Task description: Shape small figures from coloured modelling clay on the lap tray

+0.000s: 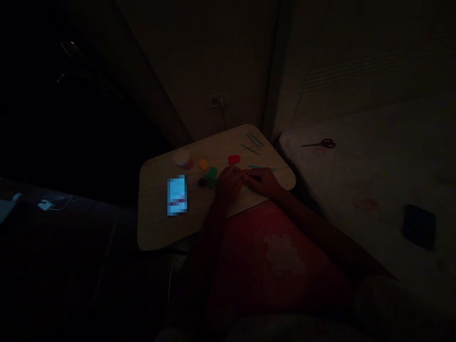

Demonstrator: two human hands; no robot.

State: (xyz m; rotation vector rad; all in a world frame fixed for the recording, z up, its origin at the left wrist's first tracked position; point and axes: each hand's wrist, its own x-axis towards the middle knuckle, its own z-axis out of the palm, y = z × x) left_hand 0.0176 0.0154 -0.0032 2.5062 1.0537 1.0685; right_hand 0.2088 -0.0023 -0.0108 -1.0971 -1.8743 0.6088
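Note:
The room is very dark. My left hand (230, 183) and my right hand (261, 181) rest together on a small wooden table (156, 228), fingertips touching near the middle. Both look curled, pinching something too small and dim to name. Beside my left hand lie green clay (212, 174) and a purple clay piece (202, 182). An orange lump (203, 164) and a red lump (234, 159) sit farther back. A teal stick tool (261, 167) lies just beyond my right hand.
A lit phone (177, 195) lies on the table's left part, and a small round tub (183, 158) behind it. More thin teal tools (253, 142) are at the far corner. Scissors (320, 144) and a dark object (419, 226) lie on the bed at right. A wall socket (218, 100) is behind.

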